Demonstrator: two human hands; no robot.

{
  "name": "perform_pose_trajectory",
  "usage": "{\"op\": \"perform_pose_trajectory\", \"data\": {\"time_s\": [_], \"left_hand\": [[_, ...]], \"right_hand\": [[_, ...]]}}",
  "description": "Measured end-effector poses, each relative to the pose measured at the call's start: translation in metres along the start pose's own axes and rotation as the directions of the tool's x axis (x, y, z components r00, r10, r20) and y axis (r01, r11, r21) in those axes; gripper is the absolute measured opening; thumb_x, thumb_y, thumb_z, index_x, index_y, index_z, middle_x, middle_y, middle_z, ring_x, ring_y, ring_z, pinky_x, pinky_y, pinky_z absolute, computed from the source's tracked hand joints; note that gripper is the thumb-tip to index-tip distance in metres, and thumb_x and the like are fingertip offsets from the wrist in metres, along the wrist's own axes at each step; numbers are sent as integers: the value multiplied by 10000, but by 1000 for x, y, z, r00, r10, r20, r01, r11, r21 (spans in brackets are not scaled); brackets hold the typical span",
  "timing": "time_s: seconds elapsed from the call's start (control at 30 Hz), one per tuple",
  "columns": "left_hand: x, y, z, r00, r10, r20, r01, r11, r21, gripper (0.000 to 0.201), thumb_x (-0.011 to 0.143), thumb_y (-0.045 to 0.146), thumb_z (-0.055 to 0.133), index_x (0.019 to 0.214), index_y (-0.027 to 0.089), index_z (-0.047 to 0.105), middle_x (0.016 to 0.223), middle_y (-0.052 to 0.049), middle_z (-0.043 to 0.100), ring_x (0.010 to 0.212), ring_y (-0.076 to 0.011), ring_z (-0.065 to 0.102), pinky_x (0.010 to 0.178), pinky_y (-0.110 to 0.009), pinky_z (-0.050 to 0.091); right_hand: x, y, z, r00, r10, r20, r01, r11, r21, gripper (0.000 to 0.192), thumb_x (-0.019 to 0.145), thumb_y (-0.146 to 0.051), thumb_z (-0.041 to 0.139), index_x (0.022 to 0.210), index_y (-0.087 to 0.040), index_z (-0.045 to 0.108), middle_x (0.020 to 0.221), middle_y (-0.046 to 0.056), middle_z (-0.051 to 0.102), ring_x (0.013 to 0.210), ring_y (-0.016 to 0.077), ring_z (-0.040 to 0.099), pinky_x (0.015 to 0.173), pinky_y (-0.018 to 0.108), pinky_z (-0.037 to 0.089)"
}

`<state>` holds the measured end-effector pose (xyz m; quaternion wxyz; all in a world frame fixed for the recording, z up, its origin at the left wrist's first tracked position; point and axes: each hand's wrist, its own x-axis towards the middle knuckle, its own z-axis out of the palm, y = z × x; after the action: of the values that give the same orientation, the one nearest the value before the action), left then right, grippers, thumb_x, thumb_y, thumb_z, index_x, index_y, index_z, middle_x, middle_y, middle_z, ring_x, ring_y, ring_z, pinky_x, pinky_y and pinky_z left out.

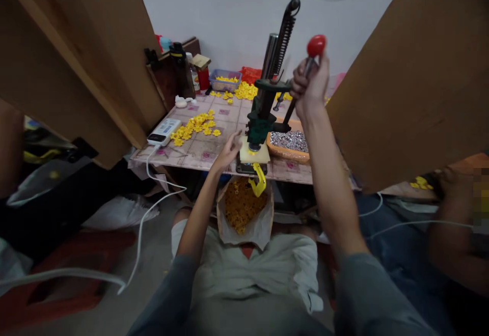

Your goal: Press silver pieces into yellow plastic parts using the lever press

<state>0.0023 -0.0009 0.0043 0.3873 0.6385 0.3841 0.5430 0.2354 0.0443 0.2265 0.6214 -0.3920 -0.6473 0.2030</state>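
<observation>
My right hand [312, 86] is wrapped round the lever [292, 113] of a dark green hand press [260, 122], just below its red ball knob [317, 46]. My left hand [229, 151] is beside the press's pale base block [246, 154], fingers stretched toward it; I see nothing held in them. Under the press head sits a small yellow piece [251, 152], mostly hidden. A yellow chute-like part [259, 179] hangs off the front of the base. Below it, a paper-lined bag [225, 231] holds many yellow pieces [240, 206].
Yellow flower-shaped pieces [196, 126] lie on the table left of the press. An orange tray [288, 154] of small shiny metal parts stands to the right. A white power strip [164, 132] trails a cable. Cardboard panels [385, 81] flank both sides; people sit beyond them.
</observation>
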Motion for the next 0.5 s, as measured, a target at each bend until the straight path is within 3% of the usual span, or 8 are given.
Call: {"op": "perform_pose_trajectory", "data": {"time_s": [0.07,0.17,0.3,0.4,0.5], "left_hand": [[4,-2,-7,988,16,-153,19,974,225,579,1070,553,578,1539,214,597,1565,-184,562,1522,-332,492,1277,-479,392],[12,-3,-23,966,16,-256,145,791,594,640,998,395,674,1586,172,551,1681,-257,425,1570,-464,388,1296,-637,294],[16,-2,-36,969,-3,-247,200,594,779,532,1024,275,545,1542,159,584,1673,-281,448,1487,-512,434,1200,-700,350],[16,-3,-35,987,3,-158,132,533,836,426,1049,245,458,1407,137,662,1626,-286,492,1426,-486,474,1162,-659,396],[16,-6,-32,993,11,-122,100,499,861,450,1045,198,423,1436,99,623,1574,-304,513,1389,-449,506,1158,-604,418]], "right_hand": [[-55,-21,-9,1000,-21,-8,21,996,91,798,1016,-913,123,752,-268,511,608,-25,298,526,154,413,530,311,453],[-102,-18,-24,993,-115,-18,116,991,61,794,1037,-873,121,762,-277,568,590,1,317,551,197,464,557,347,462],[-81,38,-36,994,-84,63,93,982,-167,724,1069,-810,198,965,-268,667,798,81,623,804,249,656,725,372,546],[-75,90,-45,989,78,129,-8,882,-472,602,1094,-690,273,1005,-236,659,1036,137,735,1013,283,676,928,408,557],[-96,124,-52,917,295,269,-47,748,-662,453,1078,-555,391,903,-219,639,1005,158,761,979,292,672,957,415,545]]}}
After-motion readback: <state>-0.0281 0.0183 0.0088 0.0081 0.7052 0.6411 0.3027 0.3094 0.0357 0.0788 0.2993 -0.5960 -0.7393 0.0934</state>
